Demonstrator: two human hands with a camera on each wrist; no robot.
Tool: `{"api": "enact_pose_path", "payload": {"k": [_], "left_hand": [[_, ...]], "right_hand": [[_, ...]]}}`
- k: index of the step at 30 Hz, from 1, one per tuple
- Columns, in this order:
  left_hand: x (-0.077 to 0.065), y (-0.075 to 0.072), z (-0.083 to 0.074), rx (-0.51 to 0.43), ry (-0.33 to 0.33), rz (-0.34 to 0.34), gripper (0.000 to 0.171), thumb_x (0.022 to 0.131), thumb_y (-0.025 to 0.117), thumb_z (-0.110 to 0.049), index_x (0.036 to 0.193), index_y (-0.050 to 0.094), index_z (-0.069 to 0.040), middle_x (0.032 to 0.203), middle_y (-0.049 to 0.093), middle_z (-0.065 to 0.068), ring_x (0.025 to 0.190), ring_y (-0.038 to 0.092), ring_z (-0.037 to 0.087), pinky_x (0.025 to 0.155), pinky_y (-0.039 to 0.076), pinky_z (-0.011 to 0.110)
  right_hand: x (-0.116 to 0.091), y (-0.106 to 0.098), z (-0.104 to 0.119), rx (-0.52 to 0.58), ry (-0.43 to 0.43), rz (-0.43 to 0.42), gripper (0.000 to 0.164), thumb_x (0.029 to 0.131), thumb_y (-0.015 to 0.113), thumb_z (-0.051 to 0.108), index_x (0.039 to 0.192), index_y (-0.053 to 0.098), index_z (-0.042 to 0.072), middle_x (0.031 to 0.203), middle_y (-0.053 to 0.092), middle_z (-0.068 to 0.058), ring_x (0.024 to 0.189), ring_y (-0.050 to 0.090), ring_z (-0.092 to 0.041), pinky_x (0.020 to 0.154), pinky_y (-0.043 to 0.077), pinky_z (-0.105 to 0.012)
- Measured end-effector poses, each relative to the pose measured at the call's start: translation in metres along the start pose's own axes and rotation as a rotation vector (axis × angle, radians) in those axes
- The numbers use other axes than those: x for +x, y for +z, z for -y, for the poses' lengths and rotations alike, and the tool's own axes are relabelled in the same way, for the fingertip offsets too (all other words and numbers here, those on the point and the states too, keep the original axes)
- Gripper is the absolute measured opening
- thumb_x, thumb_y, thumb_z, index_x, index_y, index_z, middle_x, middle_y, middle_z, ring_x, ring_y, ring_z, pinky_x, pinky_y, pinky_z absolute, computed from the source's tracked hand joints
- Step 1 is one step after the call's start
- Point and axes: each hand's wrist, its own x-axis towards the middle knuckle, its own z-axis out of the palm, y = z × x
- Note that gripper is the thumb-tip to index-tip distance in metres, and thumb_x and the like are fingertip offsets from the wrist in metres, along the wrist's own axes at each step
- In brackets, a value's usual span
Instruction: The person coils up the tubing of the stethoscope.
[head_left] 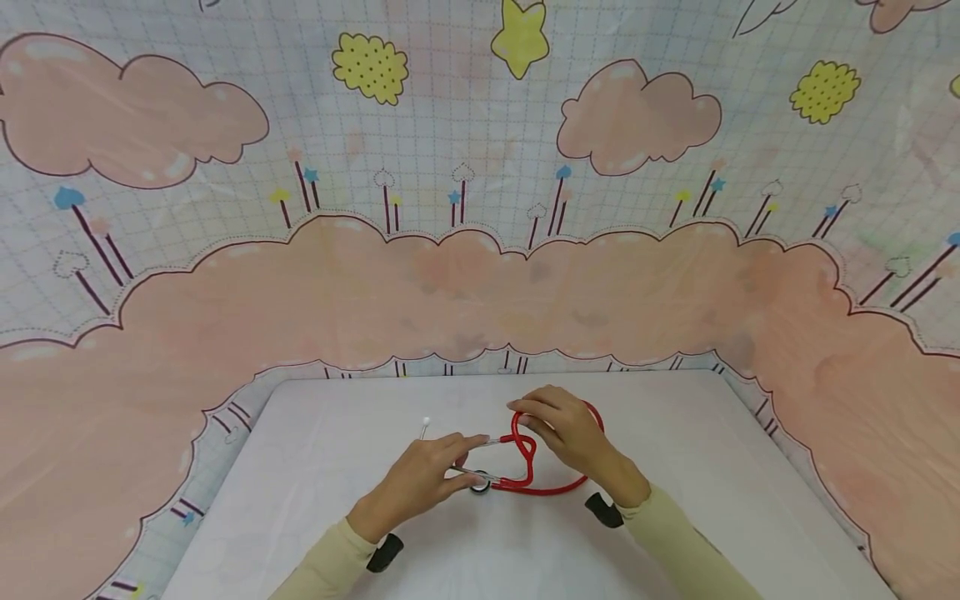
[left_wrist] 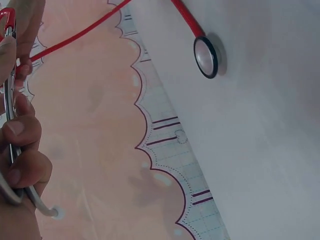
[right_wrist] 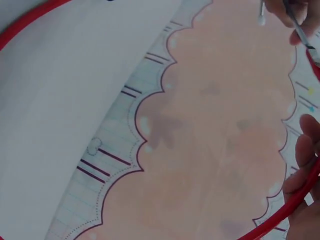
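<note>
A stethoscope with red tubing (head_left: 547,492) is between the two hands over the white table. My left hand (head_left: 423,471) grips its metal ear tubes (head_left: 477,475), fingers wrapped around them in the left wrist view. One white ear tip (head_left: 426,422) sticks up behind this hand. My right hand (head_left: 566,429) holds the red tubing near the far side of the loop, with thumb and fingers around it. The round chest piece (left_wrist: 206,57) with a black rim hangs low from the tube, close over the table, near the left thumb in the head view.
The white tabletop (head_left: 300,500) spreads around the hands. Behind and at the sides hangs a printed cloth (head_left: 450,292) with clouds and stars. Black wrist devices (head_left: 386,553) sit under both forearms.
</note>
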Motion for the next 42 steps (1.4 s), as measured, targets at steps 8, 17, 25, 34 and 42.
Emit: {"api": "enact_pose_path", "payload": {"k": [8, 17, 25, 34, 42], "left_hand": [[0.003, -0.001, -0.006, 0.004, 0.015, -0.038, 0.056, 0.081, 0.078, -0.036, 0.131, 0.062, -0.016, 0.077, 0.059, -0.011, 0.062, 0.043, -0.002, 0.056, 0.040, 0.009], [0.000, 0.004, -0.005, -0.024, 0.088, -0.088, 0.053, 0.085, 0.074, -0.039, 0.129, 0.062, -0.012, 0.075, 0.057, -0.007, 0.061, 0.040, -0.001, 0.055, 0.034, 0.006], [-0.001, 0.008, -0.003, -0.034, 0.095, -0.133, 0.054, 0.080, 0.079, -0.034, 0.127, 0.064, -0.010, 0.072, 0.055, -0.008, 0.060, 0.041, 0.000, 0.055, 0.033, 0.005], [0.004, 0.008, -0.003, -0.056, 0.108, -0.225, 0.058, 0.074, 0.084, -0.027, 0.126, 0.065, -0.007, 0.071, 0.051, -0.007, 0.059, 0.042, 0.003, 0.055, 0.031, 0.005], [0.007, 0.002, -0.002, -0.009, 0.066, -0.296, 0.055, 0.078, 0.080, -0.033, 0.125, 0.065, -0.008, 0.070, 0.049, -0.008, 0.059, 0.043, 0.006, 0.056, 0.032, 0.006]], "right_hand": [[0.003, 0.012, -0.003, 0.067, 0.026, 0.023, 0.031, 0.097, 0.056, 0.035, 0.108, 0.073, 0.011, 0.093, 0.069, 0.000, 0.082, 0.063, -0.011, 0.073, 0.054, -0.016], [-0.001, 0.024, 0.000, 0.089, 0.039, 0.050, 0.029, 0.096, 0.059, 0.033, 0.106, 0.075, 0.012, 0.087, 0.066, 0.001, 0.079, 0.060, -0.011, 0.073, 0.054, -0.017], [-0.010, 0.035, 0.005, 0.244, 0.184, 0.108, 0.018, 0.097, 0.061, 0.019, 0.107, 0.074, 0.012, 0.088, 0.068, -0.001, 0.081, 0.063, -0.013, 0.074, 0.057, -0.022], [-0.017, 0.044, 0.006, 0.416, 0.408, 0.156, 0.032, 0.090, 0.054, -0.005, 0.112, 0.072, 0.010, 0.097, 0.073, -0.006, 0.089, 0.066, -0.020, 0.079, 0.056, -0.029], [-0.025, 0.047, 0.002, 0.439, 0.547, 0.162, 0.020, 0.096, 0.051, -0.002, 0.094, 0.068, 0.007, 0.082, 0.067, -0.004, 0.078, 0.056, -0.012, 0.068, 0.050, -0.021]]}}
